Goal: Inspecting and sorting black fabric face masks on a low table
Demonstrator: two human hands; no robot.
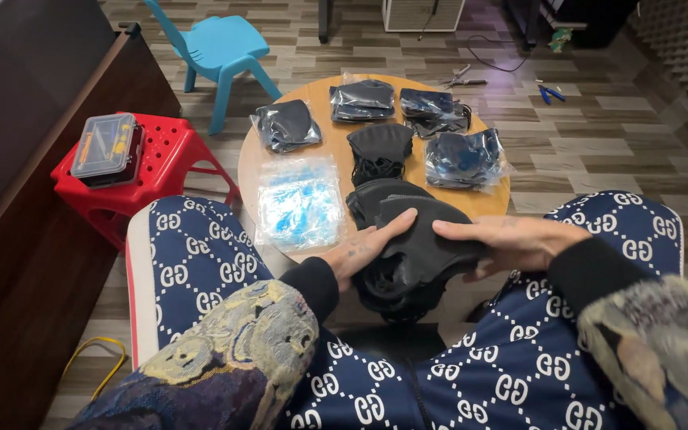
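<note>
1. Left hand (364, 248) and right hand (511, 240), lower centre of frame, each grasp one side of a black mask stack (412, 255), thumbs on top, so the pile stays squared between them.
2. The stack sits at the near edge of the round table (324, 99), partly overhanging the lap, within easy reach.
3. Bagged black masks (362, 99) lie in an arc across upper centre, apart from one another, seemingly sorted as finished packs.
4. A loose mask pile (379, 151) sits mid-table, unbagged.
5. Clear bags (299, 203) with blue print lie flat just left of the stack, close to the left hand.
6. Red stool (161, 171), left of frame, bears a clear box (105, 146), kept off the table.
</note>
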